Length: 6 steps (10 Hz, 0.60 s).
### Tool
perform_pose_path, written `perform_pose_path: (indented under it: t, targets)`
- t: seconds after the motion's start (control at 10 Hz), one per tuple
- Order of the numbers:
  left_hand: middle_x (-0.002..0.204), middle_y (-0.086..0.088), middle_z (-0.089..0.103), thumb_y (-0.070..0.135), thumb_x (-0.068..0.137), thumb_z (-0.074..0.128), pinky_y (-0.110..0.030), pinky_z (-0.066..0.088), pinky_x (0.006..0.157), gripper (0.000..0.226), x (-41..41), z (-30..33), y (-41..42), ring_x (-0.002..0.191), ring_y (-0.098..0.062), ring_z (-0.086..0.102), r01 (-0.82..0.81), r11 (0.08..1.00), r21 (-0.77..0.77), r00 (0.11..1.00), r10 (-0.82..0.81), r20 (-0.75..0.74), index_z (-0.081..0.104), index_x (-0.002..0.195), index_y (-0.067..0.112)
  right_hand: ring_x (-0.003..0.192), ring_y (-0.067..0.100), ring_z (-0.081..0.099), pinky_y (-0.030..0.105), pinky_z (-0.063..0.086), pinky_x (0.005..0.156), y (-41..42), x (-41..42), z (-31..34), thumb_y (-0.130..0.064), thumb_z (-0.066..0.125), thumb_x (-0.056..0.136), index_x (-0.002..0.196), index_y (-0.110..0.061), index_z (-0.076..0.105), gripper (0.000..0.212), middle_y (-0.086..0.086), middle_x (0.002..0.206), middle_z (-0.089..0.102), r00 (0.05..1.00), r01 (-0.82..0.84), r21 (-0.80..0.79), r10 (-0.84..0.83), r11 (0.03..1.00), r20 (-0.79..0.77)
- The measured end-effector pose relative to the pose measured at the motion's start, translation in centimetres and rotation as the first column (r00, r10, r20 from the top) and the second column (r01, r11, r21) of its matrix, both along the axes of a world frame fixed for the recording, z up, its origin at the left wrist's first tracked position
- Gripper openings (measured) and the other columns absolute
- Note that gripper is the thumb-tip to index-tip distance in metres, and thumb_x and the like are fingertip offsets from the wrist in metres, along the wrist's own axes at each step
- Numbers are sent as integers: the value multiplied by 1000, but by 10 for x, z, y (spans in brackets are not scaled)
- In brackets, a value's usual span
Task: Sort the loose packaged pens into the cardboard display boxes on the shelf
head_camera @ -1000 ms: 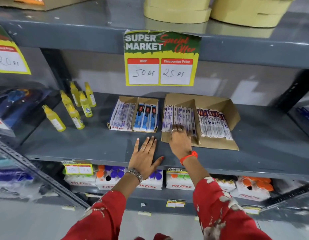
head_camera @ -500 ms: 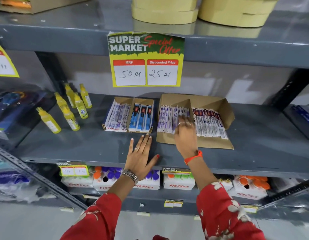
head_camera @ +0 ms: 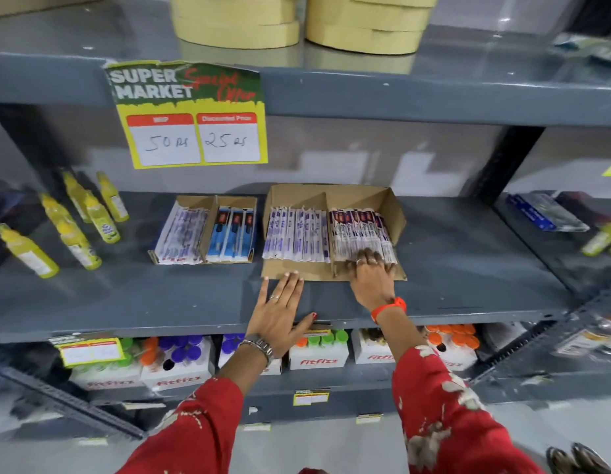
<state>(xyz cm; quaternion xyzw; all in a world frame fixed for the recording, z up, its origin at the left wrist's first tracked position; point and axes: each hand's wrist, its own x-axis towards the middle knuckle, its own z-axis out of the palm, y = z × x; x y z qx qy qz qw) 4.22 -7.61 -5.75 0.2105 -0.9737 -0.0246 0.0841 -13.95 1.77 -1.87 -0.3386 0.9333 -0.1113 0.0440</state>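
The packaged pens (head_camera: 360,236) lie in rows inside the larger cardboard display box (head_camera: 334,196) on the middle shelf (head_camera: 468,268), red-topped packs in its right compartment and purple-printed packs (head_camera: 295,234) in its left, a cardboard divider between them. The right hand (head_camera: 372,273) rests on the near ends of the red-topped packs, fingers curled down over them; whether it pinches one pack or only presses on the row cannot be told. The left hand (head_camera: 280,313) lies flat and spread on the shelf just in front of the box, fingertips touching its front flap, gripping nothing.

The box has no front wall, only a flat flap, so a pull or nudge toward the shelf edge could probably slide packs out, and the slippery wrappers might fan sideways over the divider into the purple row.

Left of this box stands a smaller display box (head_camera: 203,230) with purple and blue packs. Further left are yellow bottles (head_camera: 74,230). Above the box a price sign (head_camera: 191,114) hangs from the upper shelf, which carries rolls of tape (head_camera: 297,22). Below, cartons marked fitfizz (head_camera: 317,357) sit on the lower shelf. The grey metal looks smooth and glossy.
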Motion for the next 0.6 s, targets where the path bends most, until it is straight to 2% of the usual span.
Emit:
perform_pose_path:
  t: [0.3, 0.4, 0.5, 0.6]
  targets:
    - [147, -8, 27, 58, 88, 12, -44, -6, 108, 73, 1, 2, 2, 135, -21, 21, -19, 1000, 9, 1000, 19, -4, 21, 139, 7, 145, 29, 20, 64, 9, 113, 8, -7, 8, -33, 31, 98, 143, -11, 34, 49, 9, 156, 27, 1000, -21, 1, 22, 1000, -12]
    - [149, -7, 23, 61, 87, 7, -43, -10, 108, 76, 1, 4, 4, 137, -19, 15, -26, 1000, 9, 1000, 26, -15, 18, 140, 9, 145, 28, 20, 66, 9, 114, 11, -14, 8, -35, 28, 99, 144, -11, 31, 51, 9, 155, 27, 998, -61, 19, 60, 998, 35]
    - [150, -5, 17, 64, 83, -3, -41, -14, 108, 80, 2, 11, 7, 137, -16, 9, -60, 998, 30, 995, 62, -74, 15, 141, 11, 146, 29, 15, 63, 7, 115, 16, -14, 16, -35, 28, 99, 147, -12, 23, 54, 11, 158, 21, 994, -84, -33, 86, 996, 64]
    - [148, -2, 7, 64, 82, -7, -40, -17, 108, 81, 1, 21, 15, 137, -15, 5, -106, 994, 21, 986, 108, -127, 10, 141, 12, 147, 27, 15, 60, 9, 116, 32, -2, 16, -35, 28, 99, 148, -10, 18, 56, 12, 159, 18, 999, -42, -133, 44, 990, 12]
